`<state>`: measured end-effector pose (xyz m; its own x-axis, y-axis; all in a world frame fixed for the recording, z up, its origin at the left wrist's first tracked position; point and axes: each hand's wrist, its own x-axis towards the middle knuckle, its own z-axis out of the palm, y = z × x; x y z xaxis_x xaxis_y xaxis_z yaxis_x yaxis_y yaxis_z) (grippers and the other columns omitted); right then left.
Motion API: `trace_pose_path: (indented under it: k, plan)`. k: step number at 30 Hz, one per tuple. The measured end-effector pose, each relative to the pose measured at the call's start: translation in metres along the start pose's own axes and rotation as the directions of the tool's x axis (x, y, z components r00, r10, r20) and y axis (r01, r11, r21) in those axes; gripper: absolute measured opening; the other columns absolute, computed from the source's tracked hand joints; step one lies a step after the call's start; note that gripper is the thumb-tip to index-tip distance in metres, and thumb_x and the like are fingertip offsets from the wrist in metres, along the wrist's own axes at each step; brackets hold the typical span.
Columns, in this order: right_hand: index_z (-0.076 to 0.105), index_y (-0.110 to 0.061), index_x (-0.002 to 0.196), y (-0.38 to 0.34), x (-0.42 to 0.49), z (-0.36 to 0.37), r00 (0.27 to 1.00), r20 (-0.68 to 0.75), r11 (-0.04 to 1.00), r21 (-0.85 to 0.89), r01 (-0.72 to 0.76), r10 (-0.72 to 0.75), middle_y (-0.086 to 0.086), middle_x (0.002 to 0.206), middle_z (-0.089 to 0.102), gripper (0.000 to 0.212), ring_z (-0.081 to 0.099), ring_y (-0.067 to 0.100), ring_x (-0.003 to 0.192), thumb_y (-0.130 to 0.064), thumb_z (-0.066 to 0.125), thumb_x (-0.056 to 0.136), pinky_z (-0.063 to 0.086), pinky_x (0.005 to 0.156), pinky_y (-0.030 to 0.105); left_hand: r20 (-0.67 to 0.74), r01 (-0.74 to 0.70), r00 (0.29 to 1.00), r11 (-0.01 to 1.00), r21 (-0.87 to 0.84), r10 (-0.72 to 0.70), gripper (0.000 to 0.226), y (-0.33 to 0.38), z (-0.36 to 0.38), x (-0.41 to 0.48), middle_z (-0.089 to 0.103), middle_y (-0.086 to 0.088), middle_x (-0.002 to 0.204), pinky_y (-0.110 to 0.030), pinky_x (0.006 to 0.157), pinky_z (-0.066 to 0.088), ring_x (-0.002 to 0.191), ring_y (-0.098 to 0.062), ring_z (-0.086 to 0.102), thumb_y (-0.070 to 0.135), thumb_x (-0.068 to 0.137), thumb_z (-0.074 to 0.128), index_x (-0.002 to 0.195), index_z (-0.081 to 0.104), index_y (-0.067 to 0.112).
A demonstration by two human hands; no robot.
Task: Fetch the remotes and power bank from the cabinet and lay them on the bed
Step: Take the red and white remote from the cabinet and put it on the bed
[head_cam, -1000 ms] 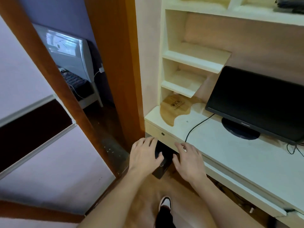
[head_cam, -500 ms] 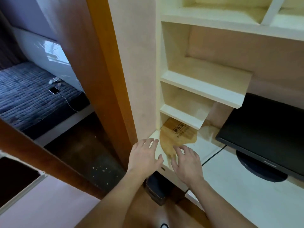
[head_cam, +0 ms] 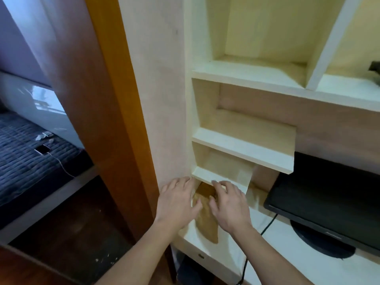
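**Both hands empty at the cabinet, remotes and power bank not in sight**

The remotes and the power bank cannot be made out anywhere. The only candidate is a dark object on an upper shelf of the cabinet, cut off by the right edge, so what it is cannot be told. The other open shelves show bare cream boards.

Handling, as a guess: remotes are light, stiff, smooth plastic, best taken across the long sides. A power bank is denser and slick, so it wants a fuller wrap round its body.

The left hand and right hand hover side by side in front of the lowest shelf. Their fingers are loosely spread and hold nothing. Whether the right fingertips touch the shelf lip is unclear.

Under the hands a brown board lies on the white table, partly covered by them. To the right stands a dark monitor, with a cable running off the table edge.

Past the wooden door frame on the left is the bed, well apart from the cabinet. On its dark quilt lie a phone on a lead and some small pale items too tiny to name.
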<state>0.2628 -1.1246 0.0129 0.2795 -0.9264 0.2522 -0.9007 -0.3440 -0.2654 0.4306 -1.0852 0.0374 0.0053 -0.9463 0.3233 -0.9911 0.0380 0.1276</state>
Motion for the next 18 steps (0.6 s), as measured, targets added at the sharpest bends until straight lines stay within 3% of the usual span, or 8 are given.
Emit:
trace_pose_path:
  k: [7,10,13,18]
  plan:
    - [0.055,-0.022,0.132,-0.038,0.048,-0.091,0.957,-0.288,0.998,-0.057,0.007,-0.024,0.007,0.120,0.063,0.053,0.060,0.029,0.106,-0.042,0.044,0.084,0.050,0.089,0.044,-0.202,-0.105,0.974,0.994,-0.018,0.099,0.067,-0.002,-0.086,0.060,0.055,0.006,0.143,-0.035,0.110,0.037,0.131,-0.015,0.048,0.059,0.086,0.041,0.143,0.047,0.025]
    - [0.056,-0.023,0.129,-0.052,0.066,-0.140,0.917,-0.396,0.995,-0.096,0.014,-0.051,0.006,0.121,0.063,0.049,0.060,0.029,0.108,-0.041,0.047,0.084,0.049,0.088,0.043,-0.288,-0.151,0.947,0.988,-0.002,0.144,0.064,0.000,-0.132,0.083,0.056,0.004,0.141,-0.038,0.107,0.042,0.129,-0.018,0.051,0.057,0.086,0.046,0.141,0.049,0.023]
    - [0.057,-0.023,0.130,-0.066,0.079,-0.189,0.865,-0.495,0.991,-0.134,0.020,-0.085,0.003,0.121,0.062,0.052,0.059,0.026,0.110,-0.040,0.043,0.083,0.049,0.092,0.041,-0.403,-0.198,0.894,0.980,0.034,0.195,0.062,0.003,-0.178,0.103,0.066,0.002,0.128,-0.039,0.097,0.050,0.116,-0.021,0.060,0.055,0.081,0.047,0.131,0.060,0.020]
    - [0.057,-0.022,0.130,-0.087,0.092,-0.266,0.760,-0.633,0.982,-0.186,0.038,-0.149,0.006,0.118,0.064,0.051,0.061,0.030,0.106,-0.039,0.047,0.082,0.050,0.089,0.043,-0.551,-0.241,0.795,0.966,0.097,0.254,0.060,0.012,-0.255,0.131,0.065,0.002,0.129,-0.039,0.097,0.050,0.118,-0.020,0.059,0.055,0.083,0.050,0.131,0.059,0.021]
